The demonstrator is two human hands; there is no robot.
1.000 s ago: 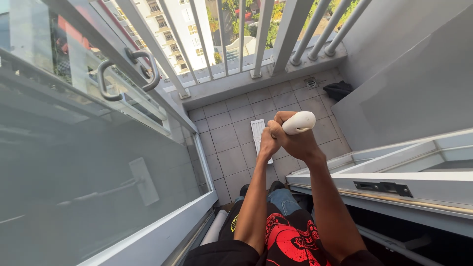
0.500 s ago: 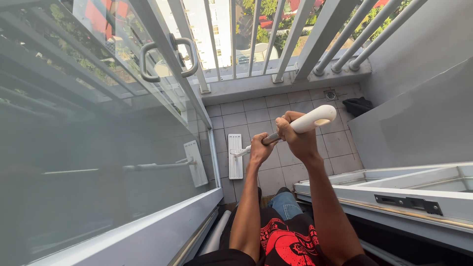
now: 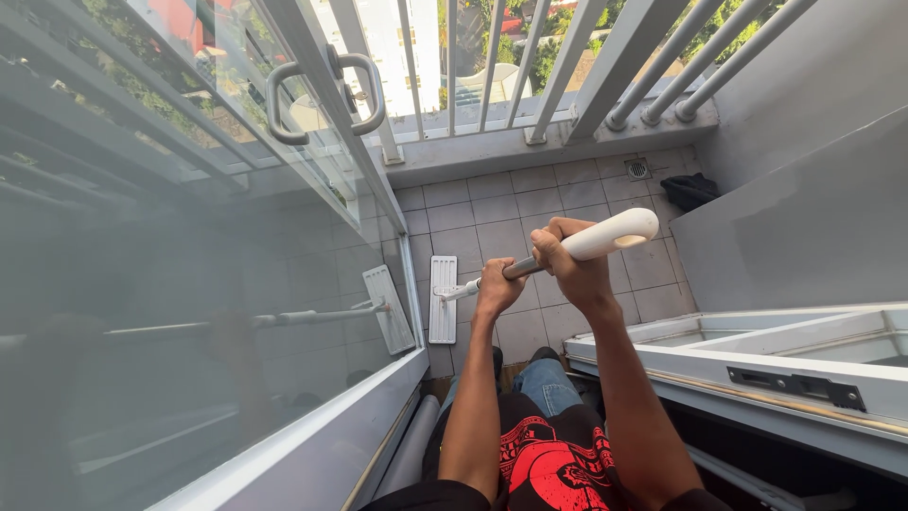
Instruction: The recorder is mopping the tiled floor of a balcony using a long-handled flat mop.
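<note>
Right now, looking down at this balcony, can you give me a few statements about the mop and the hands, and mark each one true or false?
1. Both hands grip the mop: the right hand near the white handle end, the left hand lower on the shaft. True.
2. The flat mop head rests on the tiled floor. True.
3. The mop head is round and bright red. False: it is a flat white rectangle.
4. The glass door on the left shows a reflection of the mop. True.
5. The balcony is closed off by a solid brick wall. False: a railing of pale upright bars stands at the far side.
</note>
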